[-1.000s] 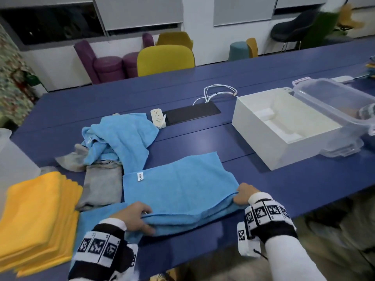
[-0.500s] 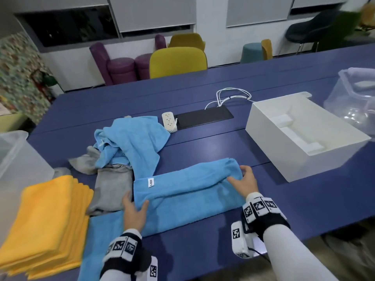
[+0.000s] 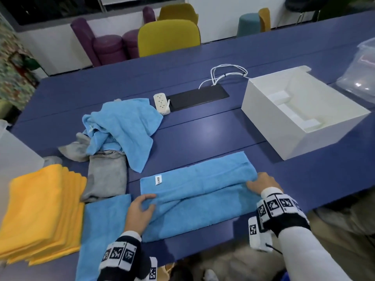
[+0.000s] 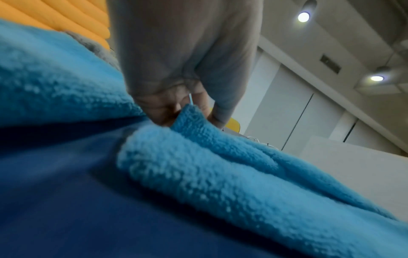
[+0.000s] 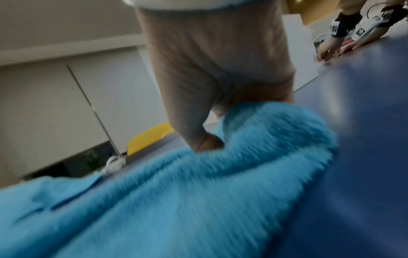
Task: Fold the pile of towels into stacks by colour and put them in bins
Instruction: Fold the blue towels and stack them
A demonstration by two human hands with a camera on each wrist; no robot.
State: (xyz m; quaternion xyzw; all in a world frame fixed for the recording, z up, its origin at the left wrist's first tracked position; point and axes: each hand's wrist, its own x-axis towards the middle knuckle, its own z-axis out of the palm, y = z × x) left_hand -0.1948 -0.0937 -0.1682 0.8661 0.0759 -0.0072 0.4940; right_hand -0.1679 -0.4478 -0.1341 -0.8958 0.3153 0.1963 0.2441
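Left hand (image 3: 140, 209) pinches the left end of the folded blue towel (image 3: 198, 191); right hand (image 3: 261, 182) grips its right end. Towel lies flat on the blue worktop (image 3: 203, 134), white bin (image 3: 300, 110) beyond, yellow stack (image 3: 40, 211) to its left.

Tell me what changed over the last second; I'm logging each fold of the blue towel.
The near edge of the blue towel, held at the table's edge a second ago, was carried away from the person over the far part. The left hand and right hand now pinch that fold at its two ends, mid-towel. The yellow stack, the unfolded pile and the white box stayed put.
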